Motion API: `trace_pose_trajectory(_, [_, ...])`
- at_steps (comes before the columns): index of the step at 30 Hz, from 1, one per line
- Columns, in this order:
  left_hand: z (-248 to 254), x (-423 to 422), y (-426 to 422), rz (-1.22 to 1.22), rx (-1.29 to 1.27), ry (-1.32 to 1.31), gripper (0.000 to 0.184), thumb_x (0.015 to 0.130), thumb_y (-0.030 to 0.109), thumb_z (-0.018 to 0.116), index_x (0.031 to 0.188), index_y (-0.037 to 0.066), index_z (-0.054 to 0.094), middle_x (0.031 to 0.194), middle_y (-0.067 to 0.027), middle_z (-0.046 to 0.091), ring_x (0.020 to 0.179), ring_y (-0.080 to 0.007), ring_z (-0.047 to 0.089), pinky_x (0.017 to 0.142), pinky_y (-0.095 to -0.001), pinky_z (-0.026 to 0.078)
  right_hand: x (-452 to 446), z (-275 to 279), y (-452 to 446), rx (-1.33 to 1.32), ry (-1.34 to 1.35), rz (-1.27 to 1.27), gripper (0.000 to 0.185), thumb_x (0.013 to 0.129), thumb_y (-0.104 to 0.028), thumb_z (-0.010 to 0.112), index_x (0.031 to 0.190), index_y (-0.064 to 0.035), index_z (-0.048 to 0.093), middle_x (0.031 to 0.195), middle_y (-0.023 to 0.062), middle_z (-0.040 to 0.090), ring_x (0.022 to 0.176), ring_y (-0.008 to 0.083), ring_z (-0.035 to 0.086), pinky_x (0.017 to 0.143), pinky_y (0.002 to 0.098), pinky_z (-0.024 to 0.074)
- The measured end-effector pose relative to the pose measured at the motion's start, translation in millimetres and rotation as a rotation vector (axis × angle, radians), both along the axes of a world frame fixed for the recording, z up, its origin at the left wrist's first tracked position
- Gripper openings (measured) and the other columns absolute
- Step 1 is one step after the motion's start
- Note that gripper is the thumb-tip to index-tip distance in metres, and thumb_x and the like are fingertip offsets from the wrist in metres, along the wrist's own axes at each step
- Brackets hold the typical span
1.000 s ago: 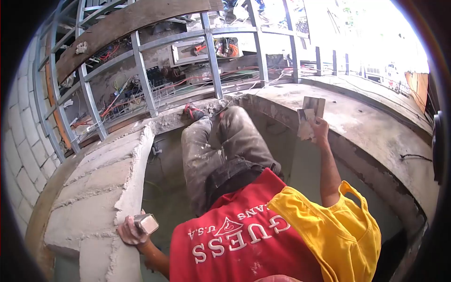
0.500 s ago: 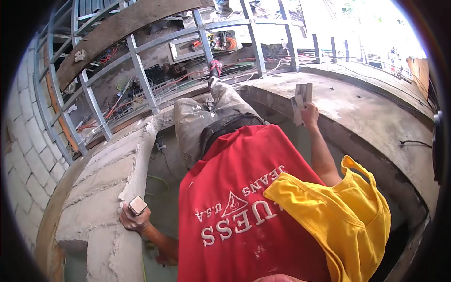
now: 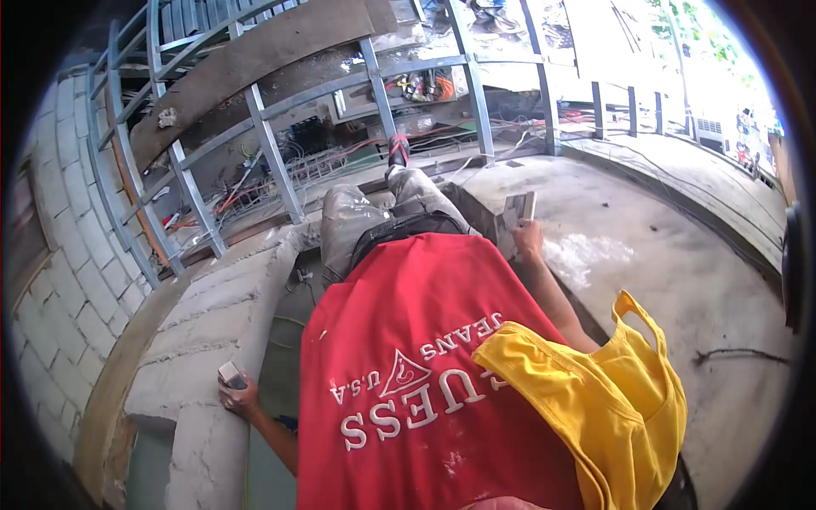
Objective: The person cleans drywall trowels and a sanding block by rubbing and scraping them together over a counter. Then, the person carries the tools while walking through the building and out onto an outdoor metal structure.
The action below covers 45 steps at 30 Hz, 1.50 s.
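Observation:
My left hand (image 3: 239, 395) is closed around a small grey block-shaped object (image 3: 230, 374) and rests on the edge of the pale block wall (image 3: 200, 353). My right hand (image 3: 529, 239) grips a flat, plaster-smeared tool (image 3: 516, 210) above the inner edge of the concrete slab (image 3: 671, 314). A loose white patch (image 3: 586, 257) lies on the slab just right of that hand. The red shirt (image 3: 425, 348) and a yellow cloth (image 3: 595, 382) over it cover much of the lower view.
Metal framing (image 3: 382, 89) crosses the top, with a brown board (image 3: 255, 72) along it. Cables (image 3: 340, 157) and debris lie behind the bars. One foot (image 3: 398, 151) is at the framing. An opening lies between wall and slab. A block wall (image 3: 81, 280) stands at the left.
The white patch has appeared on the slab. My right hand and its tool have shifted left and down in view. One foot has moved forward to the framing, and the legs are stretched further.

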State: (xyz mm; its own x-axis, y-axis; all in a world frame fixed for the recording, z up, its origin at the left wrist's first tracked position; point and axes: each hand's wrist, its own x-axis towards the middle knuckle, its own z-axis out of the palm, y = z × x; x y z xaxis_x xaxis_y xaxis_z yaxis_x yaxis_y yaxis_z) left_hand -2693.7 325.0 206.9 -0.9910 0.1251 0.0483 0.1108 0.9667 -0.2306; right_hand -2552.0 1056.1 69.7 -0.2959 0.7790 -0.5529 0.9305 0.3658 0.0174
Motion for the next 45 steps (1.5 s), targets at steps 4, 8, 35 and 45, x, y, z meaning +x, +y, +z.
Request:
trace_pose_trajectory(4, [-5.9,0.4,-3.7,0.103,-0.127,-0.115,0.059,0.071,0.035,0.072,0.111,-0.003,0.051,0.087,-0.0213,0.061,0.076,-0.0385,0.060,0.068,-0.0474,0.048,-6.5,0.6,3.3,-0.080,-0.053,0.021,0.029,0.065,-0.022,0.059,0.088,-0.0053,0.067,0.088,0.0235,0.064,0.090,0.0382,0.061,0.079,0.0424,0.0474])
trace_pose_trajectory(8, [6.5,-7.8,8.1,0.018,-0.130,-0.151,0.053,0.072,0.034,0.069,0.107,-0.002,0.053,0.080,-0.0203,0.060,0.069,-0.0373,0.058,0.067,-0.0453,0.048,-7.1,2.6,-1.1,-0.109,-0.060,0.025,0.029,0.067,-0.025,0.059,0.088,-0.0065,0.068,0.087,0.0229,0.064,0.091,0.0378,0.061,0.079,0.0427,0.0475])
trace_pose_trajectory(35, [-81.6,5.4,79.5,0.961,0.474,-0.311,0.063,0.064,0.037,0.075,0.107,-0.004,0.055,0.092,-0.0246,0.063,0.090,-0.0406,0.060,0.078,-0.0444,0.048,-575.5,-19.6,41.7,-0.052,0.362,0.881,0.026,0.070,-0.032,0.065,0.081,-0.0092,0.070,0.084,0.0185,0.066,0.078,0.0358,0.064,0.070,0.0433,0.0509])
trace_pose_trajectory(45, [-48.3,26.6,237.6,1.205,0.484,-0.310,0.058,0.065,0.042,0.073,0.099,-0.003,0.059,0.088,-0.0242,0.064,0.084,-0.0399,0.062,0.076,-0.0467,0.049,-839.1,165.8,15.8,0.148,0.727,1.192,0.036,0.069,-0.038,0.068,0.095,-0.0129,0.069,0.081,0.0124,0.068,0.078,0.0266,0.066,0.071,0.0378,0.0500])
